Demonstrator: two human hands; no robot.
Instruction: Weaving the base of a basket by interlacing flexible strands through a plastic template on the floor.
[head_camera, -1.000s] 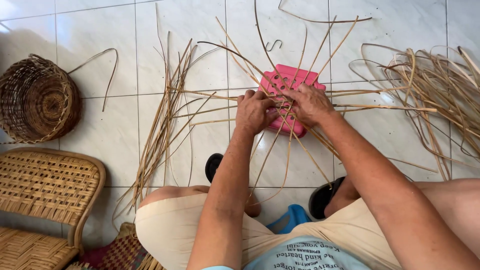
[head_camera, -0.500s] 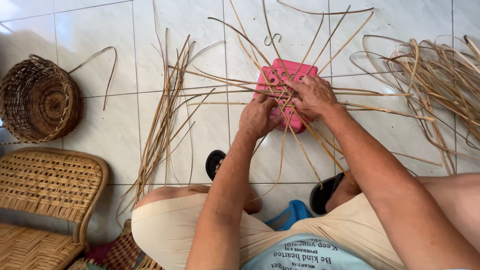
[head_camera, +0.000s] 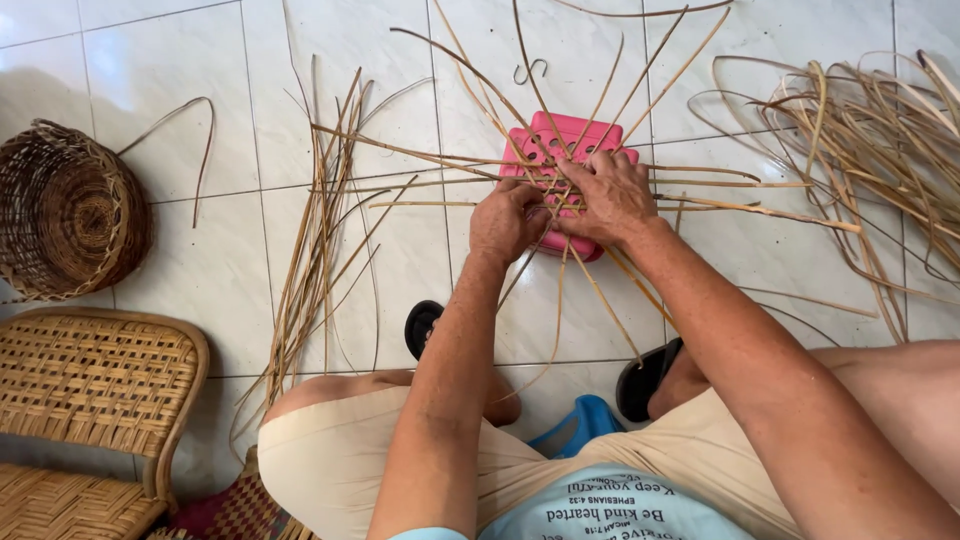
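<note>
Both hands have shifted little: left hand and right hand pinch crossed rattan strips on the pink stool; light, springy, best held at the crossing

Bright, even daylight; soft glare on the white floor tiles left of the hands, faint shadows, sharp focus.

Two hands are in view, the left hand and the right hand. One pink stool sits under them. One woven basket at the far left. One wicker chair below it. Two black sandals, one and another. One small metal hook. One loose heap of cane strips on the right; single strips are too many to count.
</note>
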